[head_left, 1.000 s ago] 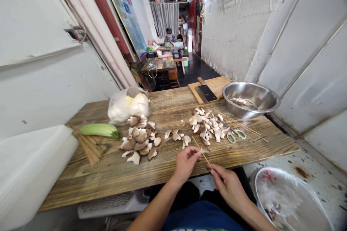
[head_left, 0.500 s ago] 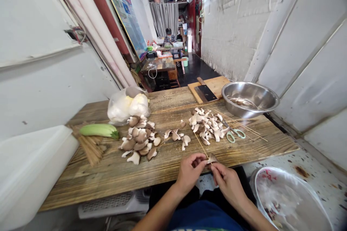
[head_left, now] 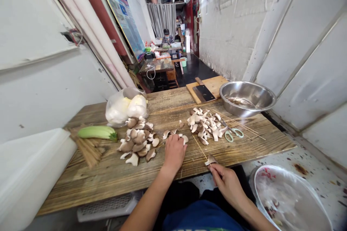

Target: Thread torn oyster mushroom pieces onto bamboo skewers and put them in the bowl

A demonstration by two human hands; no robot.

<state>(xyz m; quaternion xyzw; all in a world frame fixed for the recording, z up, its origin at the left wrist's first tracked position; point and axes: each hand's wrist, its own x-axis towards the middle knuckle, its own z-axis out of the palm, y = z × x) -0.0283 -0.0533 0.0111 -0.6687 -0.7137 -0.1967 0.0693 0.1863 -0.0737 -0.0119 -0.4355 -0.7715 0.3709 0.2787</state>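
My right hand [head_left: 226,180] is closed on the lower end of a thin wooden skewer [head_left: 200,145]. One oyster mushroom piece [head_left: 211,160], brown-capped with pale gills, is threaded near my fingertips. The skewer's far end points toward the loose pile of torn mushroom pieces [head_left: 204,126]. Farther left, my left hand [head_left: 175,151] reaches over the table, its fingers curled down onto a pale mushroom piece [head_left: 185,139]; the fingertips are partly hidden. A second heap of mushrooms [head_left: 139,137], with larger caps, lies left of that hand.
Green-handled scissors [head_left: 233,134] and several skewers [head_left: 248,128] lie beside a steel basin [head_left: 248,112]. Behind are a cleaver [head_left: 205,93] and cutting board [head_left: 217,83]. At left are a bagged vegetable [head_left: 127,107], green gourd [head_left: 94,132], skewer bundle [head_left: 90,153] and white container [head_left: 35,173]. A lined bin [head_left: 291,195] stands right.
My left hand has let go of the threaded mushroom piece and moved left and forward to the loose pieces. My right hand stays in place, holding the skewer.
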